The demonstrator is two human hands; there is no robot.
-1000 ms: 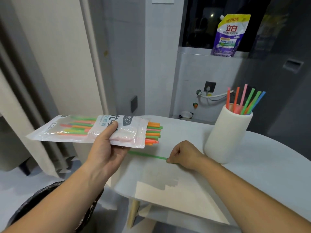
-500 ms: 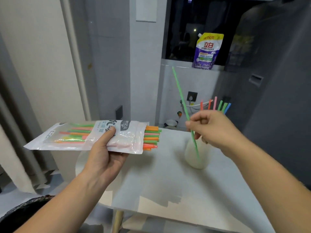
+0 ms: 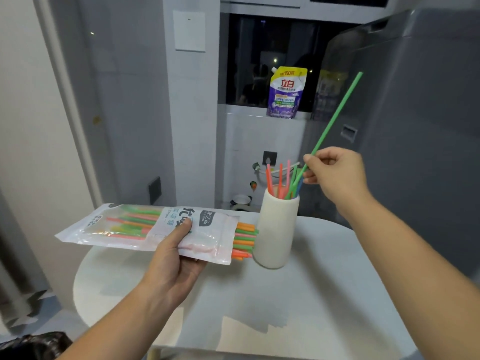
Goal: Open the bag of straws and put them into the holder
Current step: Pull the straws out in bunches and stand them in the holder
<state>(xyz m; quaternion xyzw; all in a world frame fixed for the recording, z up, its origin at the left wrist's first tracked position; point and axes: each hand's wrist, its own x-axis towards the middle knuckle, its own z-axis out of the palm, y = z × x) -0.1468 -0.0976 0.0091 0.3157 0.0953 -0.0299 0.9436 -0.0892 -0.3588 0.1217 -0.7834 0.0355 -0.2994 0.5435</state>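
White table (image 3: 324,281) bears a matte cylindrical holder (image 3: 275,229). My right hand (image 3: 337,178) pinches a thin green straw (image 3: 333,118); my left hand (image 3: 174,268) grips the glossy bag (image 3: 207,240).

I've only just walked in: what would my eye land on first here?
A long green straw, pinched in the right hand, slants up and right from the white holder on the round table, where other coloured straws stand. The left hand grips a clear bag of straws held level beside the holder, orange and green ends poking from its open end.
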